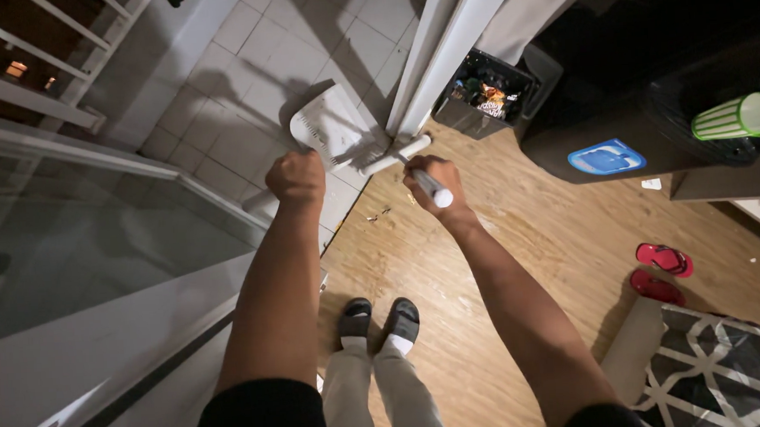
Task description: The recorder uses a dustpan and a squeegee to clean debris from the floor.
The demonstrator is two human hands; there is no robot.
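My left hand (296, 176) is closed in a fist just behind a white dustpan (330, 125), which rests on the pale tiled floor past the doorway; the fist hides the handle it grips. My right hand (430, 180) is wrapped around a white broom handle (435, 191) whose rounded end points toward me. The broom's head (390, 157) lies at the threshold beside the dustpan. A few small crumbs (378, 212) lie on the wooden floor between my hands. My feet in dark slides (379, 319) stand below.
A glass sliding door (96, 246) runs along the left and a white door frame (449, 45) rises ahead. A black crate of packets (486, 95) stands by the frame. At right are a dark cabinet (583, 116), a green striped cup (739, 117), red slippers (660, 272) and a patterned rug (717, 369).
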